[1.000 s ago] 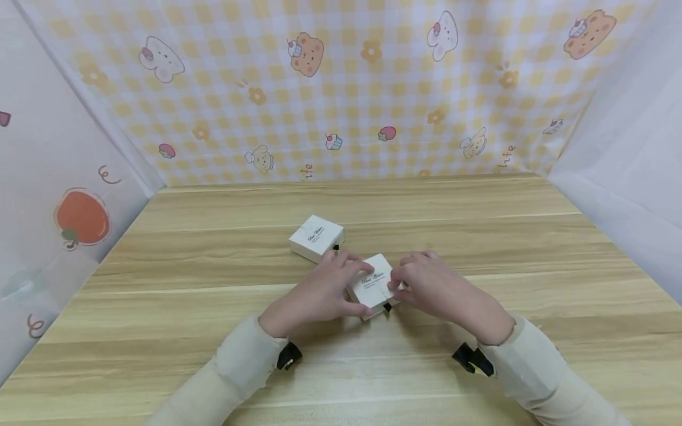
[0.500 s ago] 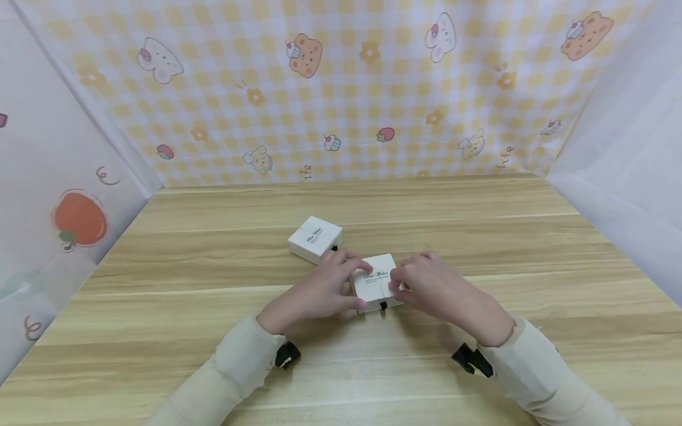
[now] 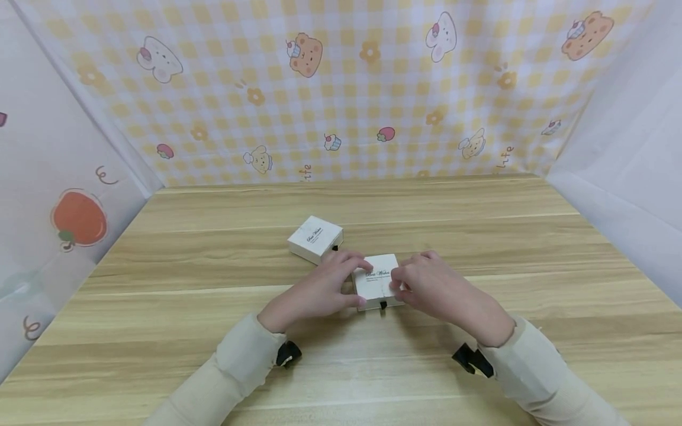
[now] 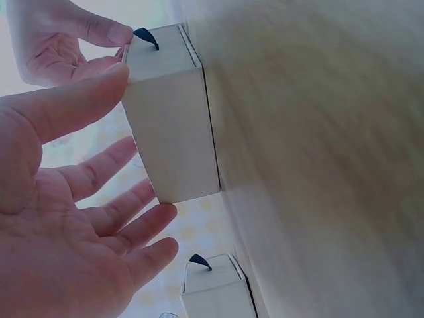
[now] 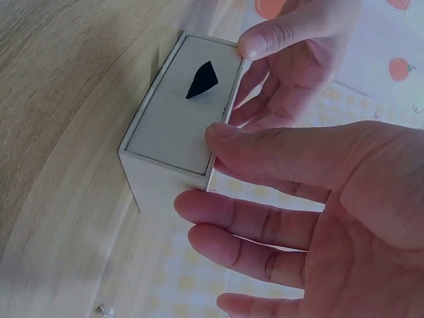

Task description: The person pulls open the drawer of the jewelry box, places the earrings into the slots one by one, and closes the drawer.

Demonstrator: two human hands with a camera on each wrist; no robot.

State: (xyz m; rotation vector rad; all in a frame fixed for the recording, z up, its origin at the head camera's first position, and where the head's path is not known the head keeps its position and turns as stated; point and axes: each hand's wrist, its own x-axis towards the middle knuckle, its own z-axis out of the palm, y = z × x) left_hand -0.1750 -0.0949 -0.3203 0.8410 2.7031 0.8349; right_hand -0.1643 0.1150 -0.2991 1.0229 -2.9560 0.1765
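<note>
A white drawer-style gift box [image 3: 375, 287] printed "Best Wishes" lies on the table between both hands. Its black ribbon tab [image 5: 204, 81] sticks out of the front face. My left hand [image 3: 325, 287] holds the box's left side, thumb at the near corner and fingers spread toward the far corner. On the other side, my right hand [image 3: 434, 290] grips the right edge; in the right wrist view its thumb sits on the top front edge with fingertips against the side. A second matching gift box [image 3: 315, 238] rests just behind and left, turned at an angle, its own tab facing right.
The wooden table [image 3: 186, 355] extends around the boxes to all sides. A yellow checked cloth [image 3: 351, 89] with cartoon prints hangs along its back edge, and pale curtains [image 3: 629, 148] close off the left and right. Black camera mounts [image 3: 473, 359] sit at both wrists.
The near gift box has turned between my hands, so its front face now points more squarely toward me. Both hands stay nearly in place; the second box has not moved.
</note>
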